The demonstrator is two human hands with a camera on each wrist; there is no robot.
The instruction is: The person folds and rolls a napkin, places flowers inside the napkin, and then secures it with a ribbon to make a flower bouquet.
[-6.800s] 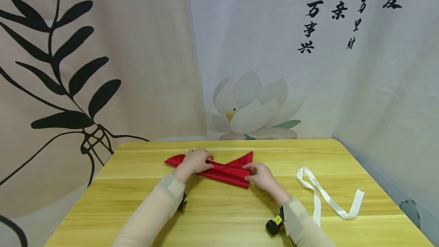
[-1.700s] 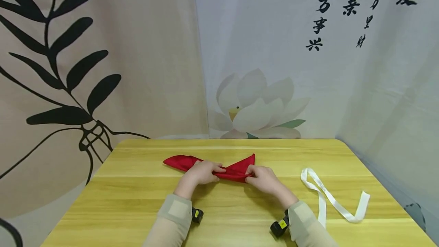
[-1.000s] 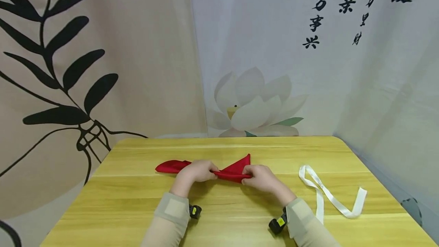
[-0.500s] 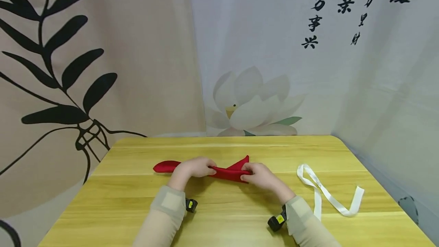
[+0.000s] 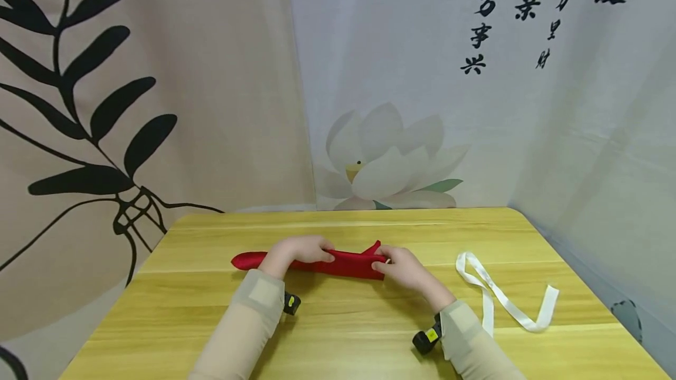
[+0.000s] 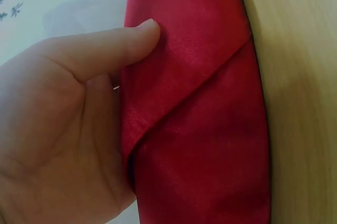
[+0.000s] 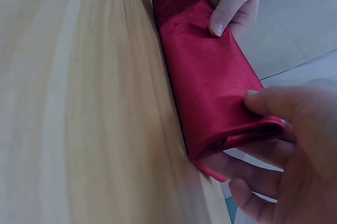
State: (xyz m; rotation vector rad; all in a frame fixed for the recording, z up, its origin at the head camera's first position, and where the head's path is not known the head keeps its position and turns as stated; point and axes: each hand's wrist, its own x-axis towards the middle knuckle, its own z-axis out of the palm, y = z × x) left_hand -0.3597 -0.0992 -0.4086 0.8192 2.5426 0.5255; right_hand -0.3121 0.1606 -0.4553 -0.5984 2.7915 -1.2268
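Observation:
A shiny red satin cloth (image 5: 348, 264), folded into a long flat band, lies across the wooden table. Its left end is rounded, and a small pointed corner sticks up near the right end. My left hand (image 5: 303, 249) pinches the far edge around the middle, thumb on top; the left wrist view shows a diagonal fold line beside that thumb. At the right end, my right hand (image 5: 405, 268) holds the cloth with the thumb above and fingers beneath. Layered folds show at that end in the right wrist view. The left fingertips are hidden behind the cloth.
A white ribbon (image 5: 520, 314) lies loosely bent to the right of my right hand. The yellow wooden table (image 5: 338, 333) has its far edge close behind the cloth. Printed curtains (image 5: 237, 104) hang beyond it.
The cloth has been folded over toward the far side into a narrower, smoother band, and less of the upright corner shows. My left hand has shifted slightly left; the right stays at its end.

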